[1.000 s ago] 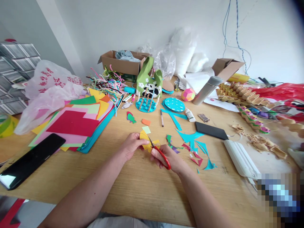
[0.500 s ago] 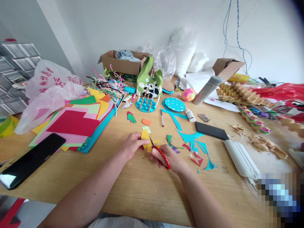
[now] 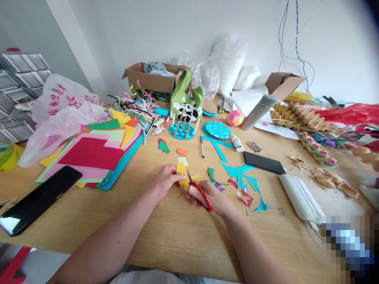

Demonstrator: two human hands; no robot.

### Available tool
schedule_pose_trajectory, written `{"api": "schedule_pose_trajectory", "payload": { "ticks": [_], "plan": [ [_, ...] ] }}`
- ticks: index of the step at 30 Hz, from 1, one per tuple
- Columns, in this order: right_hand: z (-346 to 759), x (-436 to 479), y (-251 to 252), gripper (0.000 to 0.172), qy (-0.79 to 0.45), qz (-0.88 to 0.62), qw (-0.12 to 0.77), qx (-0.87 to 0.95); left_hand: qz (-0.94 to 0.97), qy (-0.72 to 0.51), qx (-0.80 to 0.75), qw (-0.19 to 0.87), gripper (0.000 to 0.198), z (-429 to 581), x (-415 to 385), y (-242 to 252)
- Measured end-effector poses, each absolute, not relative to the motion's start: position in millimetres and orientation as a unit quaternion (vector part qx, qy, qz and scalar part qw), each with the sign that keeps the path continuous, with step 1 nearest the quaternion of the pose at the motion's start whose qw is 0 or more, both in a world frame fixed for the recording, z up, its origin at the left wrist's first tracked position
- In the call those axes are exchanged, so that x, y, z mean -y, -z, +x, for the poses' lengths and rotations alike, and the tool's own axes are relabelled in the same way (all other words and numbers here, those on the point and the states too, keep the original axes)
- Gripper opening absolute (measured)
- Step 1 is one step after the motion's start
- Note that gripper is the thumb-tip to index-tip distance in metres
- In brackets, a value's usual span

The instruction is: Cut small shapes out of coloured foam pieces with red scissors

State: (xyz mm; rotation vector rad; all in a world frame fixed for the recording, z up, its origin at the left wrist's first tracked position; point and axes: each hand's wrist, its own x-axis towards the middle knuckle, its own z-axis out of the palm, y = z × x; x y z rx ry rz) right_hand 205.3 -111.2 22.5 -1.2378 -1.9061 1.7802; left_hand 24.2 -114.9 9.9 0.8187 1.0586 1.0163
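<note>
My left hand (image 3: 166, 181) pinches a small yellow piece of paper (image 3: 181, 169) above the middle of the wooden table. Closed around the red handles of a pair of scissors (image 3: 203, 196), my right hand (image 3: 211, 193) holds the blades against the right side of that yellow paper. A yellow strip sticks out beside the blades. Just beyond the hands lie a pale green paper piece (image 3: 182, 161) and an orange paper piece (image 3: 182, 152). A green and red fish-shaped cutout (image 3: 163, 146) rests further left. The fingertips of my left hand are partly hidden behind the paper.
Coloured sheets (image 3: 91, 154) and a black phone (image 3: 41, 199) lie left. Blue scraps (image 3: 237, 169), a glue bottle (image 3: 237, 142) and a black power bank (image 3: 263, 162) lie right. A pen (image 3: 202, 147), a blue disc with twisted posts (image 3: 182, 132) and a green felt bag (image 3: 186, 98) stand beyond.
The scissor blades have shifted slightly along the yellow paper, and the cut strip on the right stands a little further out. Both hands stay in nearly the same place.
</note>
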Motion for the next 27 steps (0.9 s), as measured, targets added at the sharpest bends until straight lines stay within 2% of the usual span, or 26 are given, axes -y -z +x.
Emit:
{"api": "schedule_pose_trajectory", "payload": {
  "ticks": [27],
  "plan": [
    [203.2,111.5,-21.7,0.067,-0.614,-0.444,0.137,0.638,0.346,-0.473,-0.468,0.662,0.023,25.2,113.6,-8.5]
  ]
}}
